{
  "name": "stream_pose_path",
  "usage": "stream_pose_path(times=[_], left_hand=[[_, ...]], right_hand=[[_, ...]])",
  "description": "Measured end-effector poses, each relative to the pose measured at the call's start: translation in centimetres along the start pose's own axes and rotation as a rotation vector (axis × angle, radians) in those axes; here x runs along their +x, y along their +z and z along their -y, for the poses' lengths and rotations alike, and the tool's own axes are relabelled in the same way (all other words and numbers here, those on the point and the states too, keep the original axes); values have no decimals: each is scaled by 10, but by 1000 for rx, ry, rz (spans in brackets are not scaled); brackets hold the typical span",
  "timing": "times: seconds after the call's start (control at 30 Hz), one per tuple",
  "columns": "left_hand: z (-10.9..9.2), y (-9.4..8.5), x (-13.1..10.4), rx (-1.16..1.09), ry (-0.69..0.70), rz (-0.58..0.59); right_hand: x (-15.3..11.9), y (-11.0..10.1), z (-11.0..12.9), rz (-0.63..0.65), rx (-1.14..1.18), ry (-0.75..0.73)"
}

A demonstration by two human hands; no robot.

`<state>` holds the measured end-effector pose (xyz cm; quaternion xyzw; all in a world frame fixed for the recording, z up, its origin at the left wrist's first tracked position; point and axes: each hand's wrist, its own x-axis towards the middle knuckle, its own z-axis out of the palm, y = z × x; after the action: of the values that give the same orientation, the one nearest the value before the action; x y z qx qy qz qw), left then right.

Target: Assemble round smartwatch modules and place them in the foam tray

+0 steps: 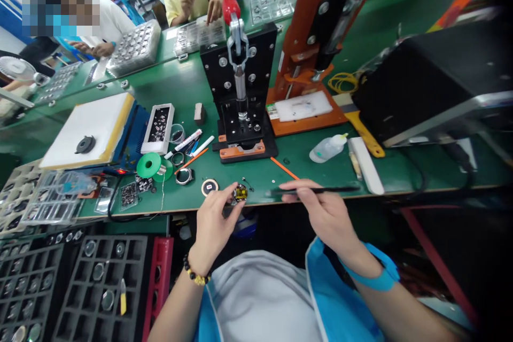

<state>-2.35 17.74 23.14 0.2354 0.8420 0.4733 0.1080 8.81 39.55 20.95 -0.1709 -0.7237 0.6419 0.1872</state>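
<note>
Yellow-and-black small part pinched between the thumb and fingers of the left hand, at the front edge of the desk. Fingers closed to the part's width, its upper face left exposed. Whether the part is also rested on the desk cannot be told. A thin dark lead is seen just beside it; whether the two are joined cannot be made out.

In the right hand, a dark slender tool is gripped between thumb and closed fingers, held nearly level. Its left end is blurred, directed toward the part and apart from it.

Handling, as judged: part likely light, stiff and fragile, perhaps slippery at smooth edges. Best taken lightly by the rim, with face and lead spared; a hard squeeze could mark it. Tool presumably light and rigid, best held near the middle.

Outward: a copper-rimmed disc is laid flat just left of the part; farther left, a round case and green spool. Beyond the hands, a black press is stood upright, with an orange stick near its base.
</note>
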Motion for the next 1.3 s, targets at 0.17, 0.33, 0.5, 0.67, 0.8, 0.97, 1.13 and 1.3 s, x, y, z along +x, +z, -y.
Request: stream_pose_path(times=[0.17,0.33,0.5,0.67,0.8,0.97,1.13,1.3], left_hand=[[-6,-1,11,260,55,92],[-16,3,12,414,37,115],[-18,15,11,419,24,12],[-14,18,12,306,46,-46],[-9,16,11,328,104,-39],[-3,16,12,339,212,-45],[1,18,13,291,254,-52],[2,18,12,268,255,-53]], right_hand=[[3,3,2,38,-133,-122],[6,2,3,48,-170,-255],[10,0,1,45,-206,-238],[12,4,0,69,-216,-108],[15,11,1,87,-192,-93],[21,18,3,98,-182,-94],[24,23,4,108,-177,-101],[25,26,3,100,-178,-113]])
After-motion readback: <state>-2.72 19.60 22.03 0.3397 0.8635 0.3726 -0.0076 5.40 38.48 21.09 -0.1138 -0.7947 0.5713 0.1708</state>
